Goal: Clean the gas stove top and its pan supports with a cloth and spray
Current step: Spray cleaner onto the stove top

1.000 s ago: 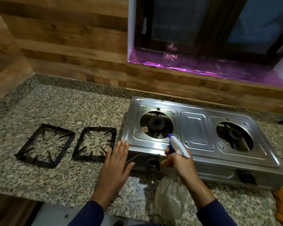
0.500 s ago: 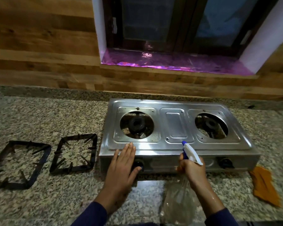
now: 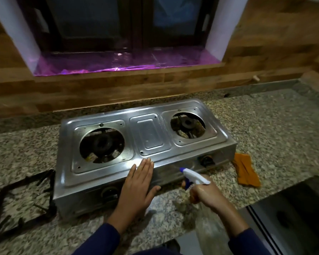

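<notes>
The steel two-burner gas stove (image 3: pixel 151 133) sits on the granite counter with both burner openings bare. My left hand (image 3: pixel 138 183) lies flat, fingers together, on the stove's front edge. My right hand (image 3: pixel 204 193) grips a clear spray bottle (image 3: pixel 195 176) with a white and blue nozzle pointed at the stove's front right. One black pan support (image 3: pixel 24 201) lies on the counter left of the stove. An orange cloth (image 3: pixel 246 169) lies on the counter to the right of the stove.
A wood-panelled wall and a window sill lined with purple foil (image 3: pixel 125 61) rise behind the stove. The granite counter (image 3: pixel 276 126) extends right. At the lower right the counter edge drops to a dark opening (image 3: pixel 291 216).
The view has swung right and closer to the stove. My left hand slid right along the stove's front edge. The spray bottle moved right toward the right knob. One pan support left the view.
</notes>
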Demonstrator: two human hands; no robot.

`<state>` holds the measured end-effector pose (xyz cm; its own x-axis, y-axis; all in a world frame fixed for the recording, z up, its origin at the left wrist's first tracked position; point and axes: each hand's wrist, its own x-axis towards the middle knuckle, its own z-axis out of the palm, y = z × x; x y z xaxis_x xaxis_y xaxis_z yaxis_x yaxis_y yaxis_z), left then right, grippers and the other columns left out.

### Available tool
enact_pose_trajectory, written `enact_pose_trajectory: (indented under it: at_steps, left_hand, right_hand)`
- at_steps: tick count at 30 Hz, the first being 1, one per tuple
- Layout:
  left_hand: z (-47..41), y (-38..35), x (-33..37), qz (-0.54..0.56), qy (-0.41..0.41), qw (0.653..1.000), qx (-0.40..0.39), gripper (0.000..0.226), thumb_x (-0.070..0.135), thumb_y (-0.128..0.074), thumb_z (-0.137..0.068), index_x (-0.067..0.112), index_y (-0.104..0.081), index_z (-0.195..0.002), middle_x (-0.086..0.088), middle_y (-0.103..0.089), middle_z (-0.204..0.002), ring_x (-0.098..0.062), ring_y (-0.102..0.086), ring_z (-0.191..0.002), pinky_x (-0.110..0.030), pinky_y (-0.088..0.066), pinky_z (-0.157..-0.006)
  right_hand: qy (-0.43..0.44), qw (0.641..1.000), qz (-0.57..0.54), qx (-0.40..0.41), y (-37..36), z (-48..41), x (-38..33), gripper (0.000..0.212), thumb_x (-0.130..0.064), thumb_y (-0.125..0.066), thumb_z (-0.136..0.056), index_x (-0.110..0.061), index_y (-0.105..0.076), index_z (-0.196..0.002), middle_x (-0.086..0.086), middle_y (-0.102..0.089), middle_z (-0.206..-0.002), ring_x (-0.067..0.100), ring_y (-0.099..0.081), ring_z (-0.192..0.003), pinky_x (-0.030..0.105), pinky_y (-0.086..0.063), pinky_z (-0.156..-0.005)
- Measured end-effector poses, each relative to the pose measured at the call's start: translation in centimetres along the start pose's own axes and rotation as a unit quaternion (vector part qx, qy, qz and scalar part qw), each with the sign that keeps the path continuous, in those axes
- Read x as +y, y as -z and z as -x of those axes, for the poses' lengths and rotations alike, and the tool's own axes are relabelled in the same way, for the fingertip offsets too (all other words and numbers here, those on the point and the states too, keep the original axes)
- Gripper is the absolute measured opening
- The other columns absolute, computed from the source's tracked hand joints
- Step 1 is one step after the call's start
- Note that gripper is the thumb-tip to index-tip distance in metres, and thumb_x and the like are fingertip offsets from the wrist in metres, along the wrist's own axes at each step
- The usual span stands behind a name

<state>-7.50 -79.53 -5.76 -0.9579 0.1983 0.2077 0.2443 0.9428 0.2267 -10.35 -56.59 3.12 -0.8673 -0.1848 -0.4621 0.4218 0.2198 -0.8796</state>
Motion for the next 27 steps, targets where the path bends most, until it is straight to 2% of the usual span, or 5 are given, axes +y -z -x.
enact_pose_trajectory:
  at_steps: [5, 15, 18, 21, 27]
  left_hand:
    - [-2.2, -1.0, 2.3, -0.004, -0.016, 1.0, 0.001, 0.073, 0.057, -0.03, -0.099, 0.006, -0.031, -0.152, -0.01, -0.023, -0.161, -0.024, -0.02, -0.15, -0.044, -0.015, -0.121]
    - [-7.5, -2.6, 6.9, -0.011, -0.061, 0.998, -0.028, 0.073, 0.057, -0.03, -0.099, 0.007, -0.034, -0.151, -0.01, -0.028, -0.16, -0.024, -0.024, -0.149, -0.044, -0.018, -0.119]
    - [-9.8, -3.2, 8.5, -0.02, -0.074, 0.996, -0.041, 0.071, 0.057, -0.03, -0.099, 0.008, -0.038, -0.15, -0.01, -0.031, -0.158, -0.024, -0.028, -0.148, -0.043, -0.019, -0.118]
    - [-11.4, -3.7, 9.6, -0.024, -0.074, 0.996, -0.051, 0.071, 0.058, -0.022, -0.101, 0.01, -0.035, -0.151, -0.008, -0.029, -0.159, -0.022, -0.024, -0.149, -0.041, -0.016, -0.119]
    - [-13.2, -4.2, 11.5, -0.015, -0.048, 0.998, -0.029, 0.072, 0.059, -0.018, -0.1, 0.012, -0.029, -0.154, -0.006, -0.025, -0.161, -0.02, -0.019, -0.15, -0.038, -0.012, -0.119]
  right_hand:
    - [-0.007, 0.999, 0.031, 0.025, 0.9, -0.4, 0.4, 0.04, 0.001, -0.049, -0.053, 0.012, -0.061, -0.089, 0.018, -0.046, -0.062, 0.022, -0.045, -0.047, 0.031, -0.04, -0.048]
    - [-0.001, 0.983, -0.037, 0.178, 11.8, -1.6, 1.4, 0.05, 0.013, -0.046, -0.065, -0.027, -0.07, -0.082, 0.011, -0.046, -0.057, 0.021, -0.037, -0.04, 0.038, -0.029, -0.049]
    - [0.009, 0.978, -0.057, 0.202, 15.9, -1.4, 0.5, 0.057, 0.018, -0.048, -0.067, -0.02, -0.064, -0.108, 0.007, -0.06, -0.083, 0.022, -0.052, -0.051, 0.029, -0.037, -0.046]
    - [0.002, 0.963, -0.069, 0.26, 18.9, -2.1, -0.4, 0.048, 0.017, -0.049, -0.061, -0.009, -0.069, -0.097, 0.015, -0.054, -0.07, 0.025, -0.044, -0.053, 0.023, -0.032, -0.041]
    - [-0.009, 0.99, -0.005, 0.143, 21.2, -3.7, -1.0, 0.046, 0.016, -0.045, -0.059, 0.009, -0.063, -0.101, 0.018, -0.05, -0.068, 0.026, -0.047, -0.048, 0.03, -0.042, -0.047]
